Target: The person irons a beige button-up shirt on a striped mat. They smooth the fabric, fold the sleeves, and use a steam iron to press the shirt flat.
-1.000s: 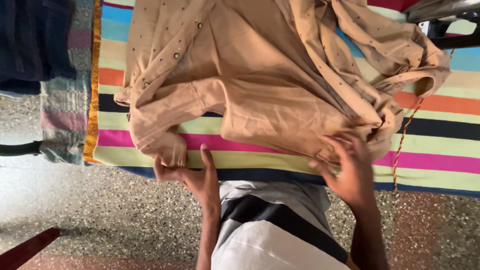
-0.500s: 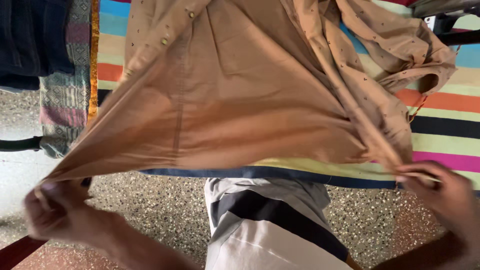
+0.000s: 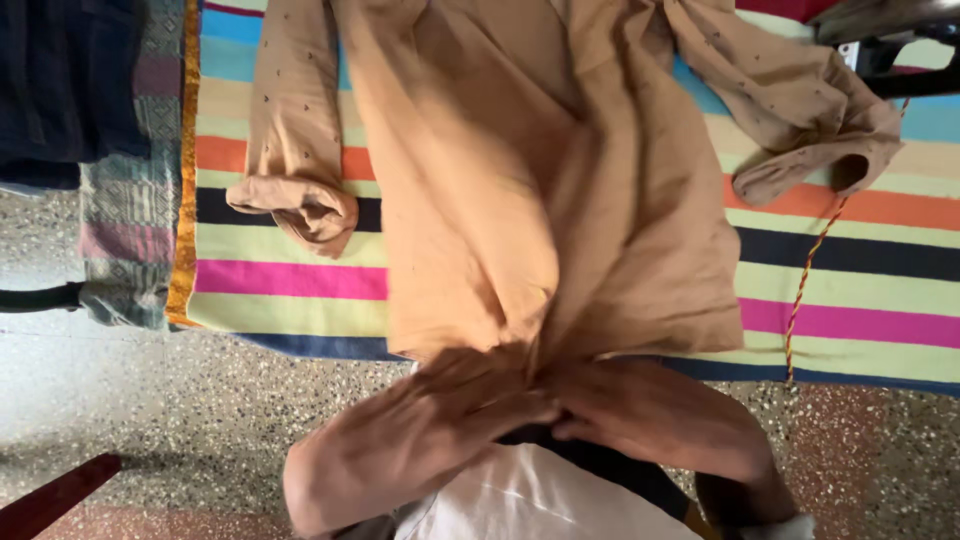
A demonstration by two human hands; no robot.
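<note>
Both hands meet at the person's waist, close against the body, gathering the lower hem of a tan, lightweight cotton shirt with tiny dark specks on its sleeves. The left hand lies across the front with its fingers curled shut over the bunched hem, and the right hand presses in beside it, touching it, its fingers also closed on the same edge of cloth; motion blur hides the exact grip of each finger. From the hands the shirt runs straight away, spread flat and back side up over a surface covered with a cloth of bright horizontal stripes in pink, yellow, navy, orange and blue. Far from the left hand, off to its outer side, 1 sleeve lies folded down with its cuff rolled in a lump. Far from the right hand, on its outer side, the other sleeve is crumpled with its cuff opening showing. A thin red-and-yellow twisted cord trails over the stripes near the right hand's outer side. Beyond the left hand lie a muted woven blanket and a speckled terrazzo floor.
</note>
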